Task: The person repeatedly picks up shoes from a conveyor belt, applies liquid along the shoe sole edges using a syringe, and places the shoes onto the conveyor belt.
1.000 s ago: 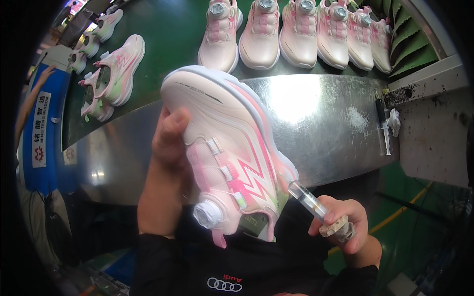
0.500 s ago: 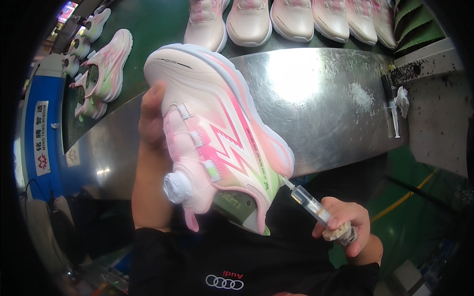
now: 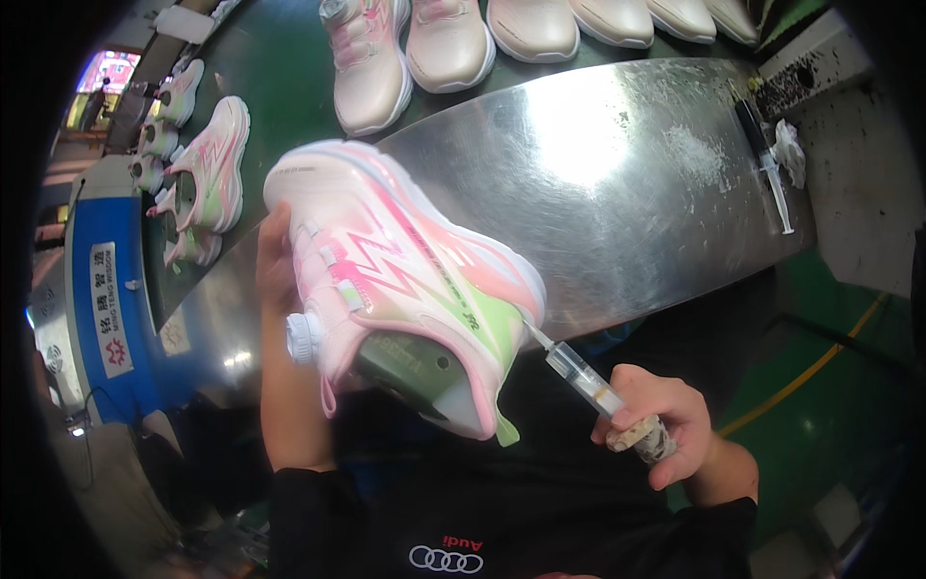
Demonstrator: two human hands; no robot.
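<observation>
My left hand [image 3: 275, 256] grips a pink, white and pale green sneaker [image 3: 410, 270] from its left side, the fingers partly hidden behind the upper. The sneaker is tilted, toe up and left, its heel low and right. A white dial [image 3: 302, 337] sits on its tongue, and a dark green insert [image 3: 410, 367] shows inside the opening. In my right hand [image 3: 666, 415] is a clear syringe [image 3: 584, 379], its plunger end wrapped in stained, whitish material. The syringe tip is at the seam between the sneaker's heel and sole; whether it touches cannot be made out.
A shiny metal plate [image 3: 463, 183] lies beyond the sneaker. At its right end are another syringe [image 3: 767, 164] and crumpled white tissue [image 3: 789, 154]. Several pale sneakers [image 3: 449, 48] line the far green belt [image 3: 275, 92], with more sneakers [image 3: 214, 159] on the left.
The sneaker has shifted left and turned, showing more of its opening. The syringe has followed left, its tip still at the heel. The whole view has also shifted.
</observation>
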